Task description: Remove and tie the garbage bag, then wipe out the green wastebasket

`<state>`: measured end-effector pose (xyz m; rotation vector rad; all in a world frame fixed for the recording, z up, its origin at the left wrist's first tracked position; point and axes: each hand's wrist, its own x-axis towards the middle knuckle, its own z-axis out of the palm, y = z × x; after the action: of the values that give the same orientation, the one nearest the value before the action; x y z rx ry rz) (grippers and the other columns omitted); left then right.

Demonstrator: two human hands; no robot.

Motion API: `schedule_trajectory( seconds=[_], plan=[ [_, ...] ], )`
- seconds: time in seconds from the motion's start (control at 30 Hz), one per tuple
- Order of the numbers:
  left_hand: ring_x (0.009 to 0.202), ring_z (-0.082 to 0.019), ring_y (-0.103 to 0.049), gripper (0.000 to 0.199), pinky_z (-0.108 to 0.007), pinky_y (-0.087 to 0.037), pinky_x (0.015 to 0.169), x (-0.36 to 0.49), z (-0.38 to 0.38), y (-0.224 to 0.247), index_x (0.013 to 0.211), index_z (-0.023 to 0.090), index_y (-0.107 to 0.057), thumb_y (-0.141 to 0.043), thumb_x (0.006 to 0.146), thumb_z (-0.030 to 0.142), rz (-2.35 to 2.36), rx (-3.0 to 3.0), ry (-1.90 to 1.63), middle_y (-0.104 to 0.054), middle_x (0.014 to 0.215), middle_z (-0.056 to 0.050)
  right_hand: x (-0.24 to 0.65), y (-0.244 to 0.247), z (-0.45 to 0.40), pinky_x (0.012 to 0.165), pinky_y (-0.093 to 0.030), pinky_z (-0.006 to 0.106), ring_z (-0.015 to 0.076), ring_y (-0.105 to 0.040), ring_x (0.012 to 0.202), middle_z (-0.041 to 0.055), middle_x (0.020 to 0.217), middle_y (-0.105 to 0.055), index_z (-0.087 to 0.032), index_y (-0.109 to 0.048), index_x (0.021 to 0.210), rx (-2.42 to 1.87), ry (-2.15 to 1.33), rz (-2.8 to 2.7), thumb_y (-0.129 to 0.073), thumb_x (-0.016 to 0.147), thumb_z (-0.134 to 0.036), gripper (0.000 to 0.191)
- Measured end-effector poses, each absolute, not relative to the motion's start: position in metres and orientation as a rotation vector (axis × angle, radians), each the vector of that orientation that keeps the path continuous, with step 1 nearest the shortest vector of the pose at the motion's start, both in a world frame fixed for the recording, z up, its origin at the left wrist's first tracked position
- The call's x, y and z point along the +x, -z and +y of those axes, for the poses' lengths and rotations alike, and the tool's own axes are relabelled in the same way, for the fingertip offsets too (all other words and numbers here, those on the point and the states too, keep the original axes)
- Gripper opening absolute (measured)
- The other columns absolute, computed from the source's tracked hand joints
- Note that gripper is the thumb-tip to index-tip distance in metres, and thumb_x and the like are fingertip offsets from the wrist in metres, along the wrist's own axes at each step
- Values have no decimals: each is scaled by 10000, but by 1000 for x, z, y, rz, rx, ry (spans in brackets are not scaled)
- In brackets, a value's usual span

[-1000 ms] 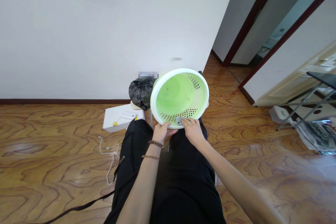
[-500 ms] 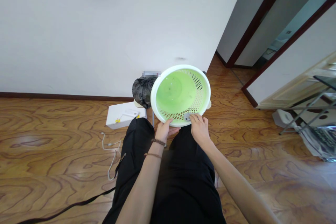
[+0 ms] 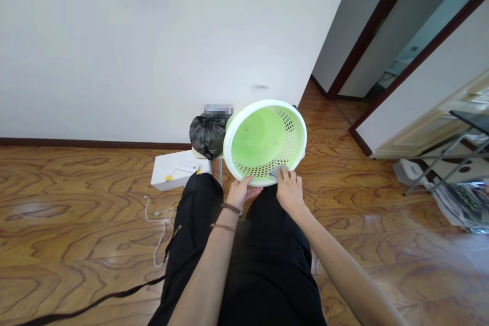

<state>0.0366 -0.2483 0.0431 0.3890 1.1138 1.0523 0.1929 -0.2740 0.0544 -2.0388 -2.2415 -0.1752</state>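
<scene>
A green plastic basket [image 3: 260, 137] with a white rim and perforated sides is tilted toward me above my knees. My left hand [image 3: 241, 192] grips its near rim, the thumb on top and the fingers beneath. At the near right part of the rim, my right hand [image 3: 289, 188] presses a small grey cloth [image 3: 274, 172] against the inner wall. Its fingers are closed over the cloth and partly hide it. A tied black plastic bag [image 3: 208, 135] lies just left of the basket, on a stool mostly covered from view.
A white box [image 3: 179, 168] stands on the wooden floor by my left knee, with a white cable [image 3: 162, 234] nearby. The white wall [image 3: 153, 51] rises behind the basket. A metal-legged rack [image 3: 439, 158] stands at the right.
The basket's tilt has shifted slightly, and it sits a little lower in view. My right hand and the cloth have moved slightly along the near inner rim. My left hand keeps its hold.
</scene>
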Motion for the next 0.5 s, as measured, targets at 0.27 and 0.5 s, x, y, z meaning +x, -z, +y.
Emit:
schedule_trajectory(
  seconds=[0.27, 0.5],
  plan=[
    [639, -219, -695, 334, -368, -591, 662, 32, -246, -43, 1065, 82, -571, -617, 740, 146, 1111, 403, -1081, -710, 816, -122, 172, -54, -278, 824, -364, 363, 260, -426, 1038, 123, 1324, -472, -166, -447, 1332, -1683, -51, -2375, -406, 911, -274, 437],
    [639, -225, -693, 375, -382, -585, 661, 32, -243, -42, 1079, 91, -582, -642, 716, 163, 1163, 420, -1053, -714, 780, -109, 193, -52, -270, 884, -331, 380, 245, -438, 1071, 87, 1387, -465, -174, -399, 1383, -1468, 40, -2562, -396, 926, -231, 461]
  ],
)
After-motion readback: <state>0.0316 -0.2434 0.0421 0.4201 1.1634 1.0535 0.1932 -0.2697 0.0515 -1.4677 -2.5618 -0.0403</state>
